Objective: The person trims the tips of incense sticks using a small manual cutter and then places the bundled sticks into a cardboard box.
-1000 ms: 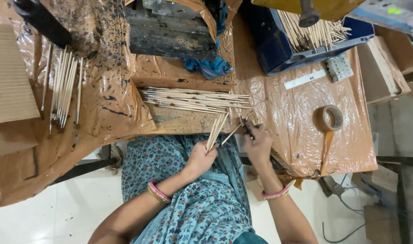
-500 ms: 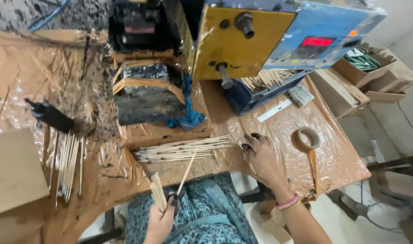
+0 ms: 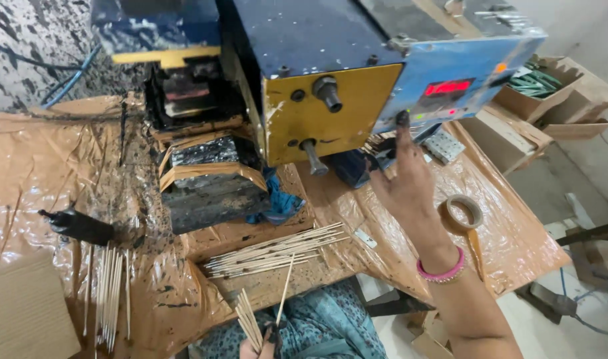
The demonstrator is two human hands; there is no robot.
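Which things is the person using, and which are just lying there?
In use: thin sticks held in the left hand; blue and yellow machine the right hand reaches to.

Lying about: tape roll, black bottle, cardboard boxes.

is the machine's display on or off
On. The small display on the blue machine glows with red digits, just above the raised right hand.

A table (image 3: 517,246) wrapped in crinkled brown plastic fills the view, stained black on its left part. Behind it stands a speckled wall (image 3: 24,40). Right, open cardboard boxes (image 3: 550,93) sit above a pale, perhaps concrete, floor (image 3: 583,179).
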